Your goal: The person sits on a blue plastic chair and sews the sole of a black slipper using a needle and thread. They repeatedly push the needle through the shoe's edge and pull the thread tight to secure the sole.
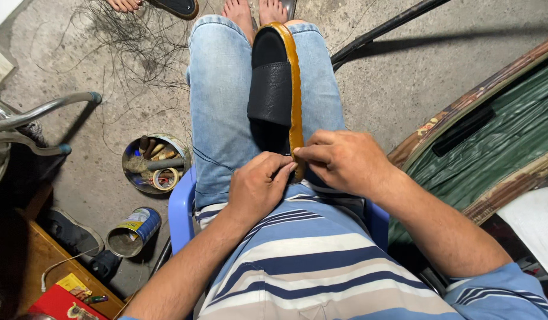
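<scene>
A black leather slipper (pixel 273 89) with a tan sole edge stands on its side between my knees, toe pointing away from me. My left hand (pixel 259 186) presses against the heel end of the slipper, fingers curled on it. My right hand (pixel 344 161) pinches the tan sole edge near the heel between thumb and forefinger. Whether a needle or thread is held there I cannot see. I sit on a blue plastic chair (pixel 180 213), in jeans and a striped shirt.
A round tin (pixel 155 164) with tools and a tape roll sits on the concrete floor at my left. A tipped can (pixel 133 232) lies nearer. Loose thread (pixel 128 47) is scattered ahead. Another person's bare feet (pixel 124 5) show at top left. A green-covered framed panel (pixel 493 136) stands right.
</scene>
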